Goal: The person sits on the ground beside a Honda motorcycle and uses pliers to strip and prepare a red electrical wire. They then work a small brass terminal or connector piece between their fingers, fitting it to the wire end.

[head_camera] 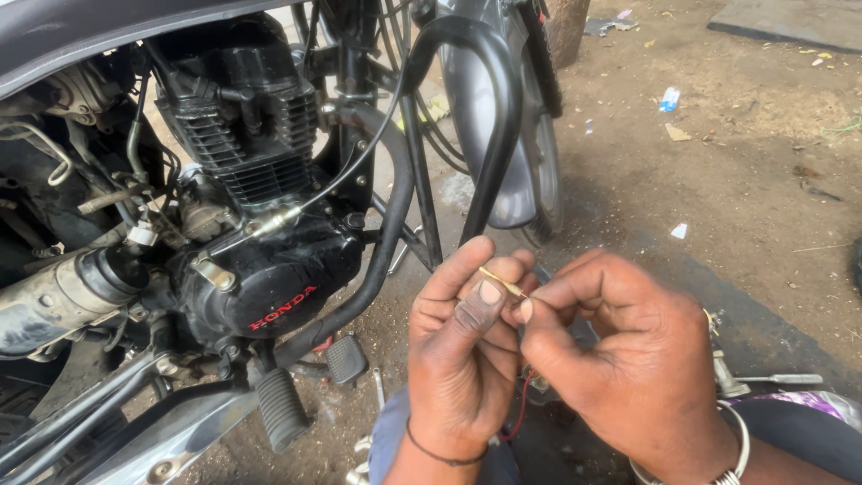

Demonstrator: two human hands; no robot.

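Both hands' fingers (pixel 489 296) pinch a thin yellowish pin (pixel 503 282), slanting down-right

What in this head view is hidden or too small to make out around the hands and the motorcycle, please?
- Thin brass-coloured pin: too small to identify, its ends covered by the left hand and right hand.
- Red wire: its ends hidden behind both hands.
- Motorcycle engine: the bike is cut off by the left and top edges.
- Metal tool: partly hidden behind the right wrist.
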